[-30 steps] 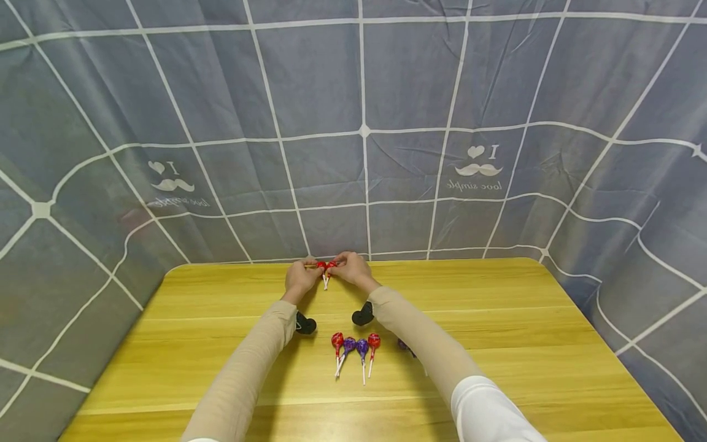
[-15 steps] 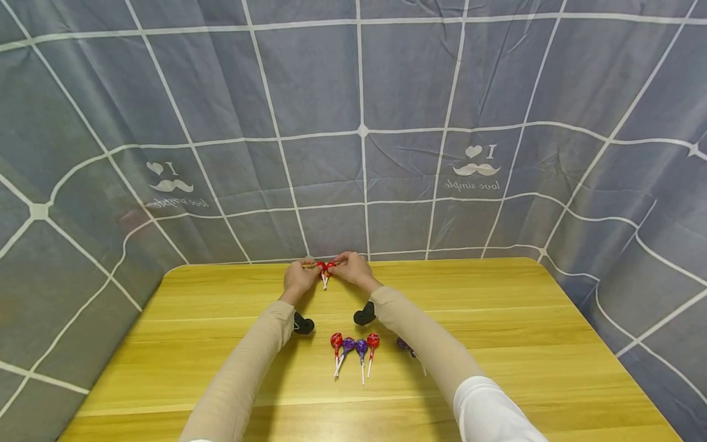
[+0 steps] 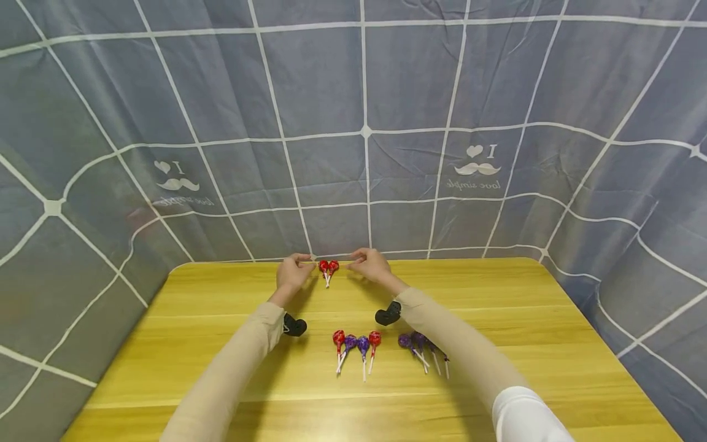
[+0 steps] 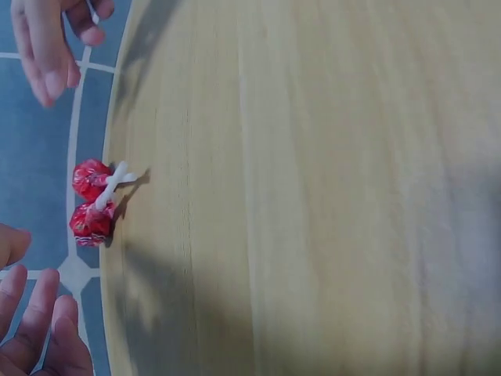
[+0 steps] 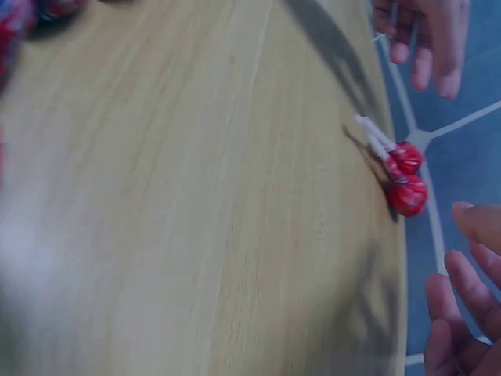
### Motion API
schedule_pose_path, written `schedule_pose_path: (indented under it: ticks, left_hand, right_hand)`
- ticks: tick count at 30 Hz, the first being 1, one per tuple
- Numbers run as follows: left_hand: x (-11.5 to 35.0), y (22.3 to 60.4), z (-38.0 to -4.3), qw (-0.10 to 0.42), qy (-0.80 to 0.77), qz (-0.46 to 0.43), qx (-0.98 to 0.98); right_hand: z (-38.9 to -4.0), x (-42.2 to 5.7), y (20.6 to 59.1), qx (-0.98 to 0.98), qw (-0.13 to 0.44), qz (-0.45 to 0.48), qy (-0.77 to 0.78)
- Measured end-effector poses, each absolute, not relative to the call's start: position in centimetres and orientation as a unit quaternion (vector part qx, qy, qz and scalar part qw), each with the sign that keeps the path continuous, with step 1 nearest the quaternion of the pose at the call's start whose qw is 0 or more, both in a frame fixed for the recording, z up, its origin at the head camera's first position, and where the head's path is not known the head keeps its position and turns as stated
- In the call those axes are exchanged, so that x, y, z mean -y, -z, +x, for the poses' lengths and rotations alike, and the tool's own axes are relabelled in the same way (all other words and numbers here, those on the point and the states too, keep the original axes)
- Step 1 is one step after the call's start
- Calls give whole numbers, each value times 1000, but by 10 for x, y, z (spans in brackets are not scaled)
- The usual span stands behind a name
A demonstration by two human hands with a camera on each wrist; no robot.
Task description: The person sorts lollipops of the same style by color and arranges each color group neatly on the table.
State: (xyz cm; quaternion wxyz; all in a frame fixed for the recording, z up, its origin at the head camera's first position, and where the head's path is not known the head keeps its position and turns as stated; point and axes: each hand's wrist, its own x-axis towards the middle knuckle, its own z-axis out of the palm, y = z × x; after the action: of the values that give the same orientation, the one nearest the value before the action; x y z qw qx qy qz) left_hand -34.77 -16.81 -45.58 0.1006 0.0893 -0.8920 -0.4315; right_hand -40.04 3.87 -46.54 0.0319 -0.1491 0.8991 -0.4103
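Two red-wrapped lollipops lie side by side at the table's far edge, the left one and the right one. Their white sticks cross toward the near side, as the left wrist view shows with one lollipop against the other. Just left of the pair, my left hand holds nothing, its fingers spread and apart from the candy. To the right, my right hand is likewise free, with a wider gap. In the right wrist view the right hand shows loosely bent fingers beside the lollipops.
Mid-table lies a row with a red lollipop, two purple ones between, and another red lollipop. Several purple lollipops lie by the right forearm, partly covered by it. A grey curtain hangs behind the wooden table.
Both hands have let go of the two red lollipops and drawn apart, left hand leftward, right hand rightward. The pair stays at the far edge. More purple lollipops show beside the right forearm.
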Motion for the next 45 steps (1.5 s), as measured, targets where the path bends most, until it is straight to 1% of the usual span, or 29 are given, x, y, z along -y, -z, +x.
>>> schedule_pose_path:
  ticks: [10, 15, 19, 29, 33, 40, 45]
  left_hand:
    - [172, 456, -319, 88, 422, 53, 901]
    - [172, 459, -303, 72, 431, 35, 899]
    - [172, 461, -294, 68, 441, 28, 895]
    - [172, 469, -274, 56, 457, 8, 888]
    - [170, 472, -267, 44, 464, -14, 884]
    - [162, 474, -254, 29, 461, -68, 884]
    - [157, 477, -249, 17, 460, -79, 884]
  right_hand:
    - [-383, -77, 462, -872, -11, -180, 456]
    - [-372, -95, 459, -866, -13, -187, 464]
    - [-361, -109, 458, -866, -13, -200, 458]
    - [-333, -139, 459, -857, 20, -221, 466]
    - [-322, -147, 460, -859, 28, -229, 457]
    - [-303, -159, 464, -860, 61, -246, 444]
    - [-294, -168, 469, -858, 77, -258, 438]
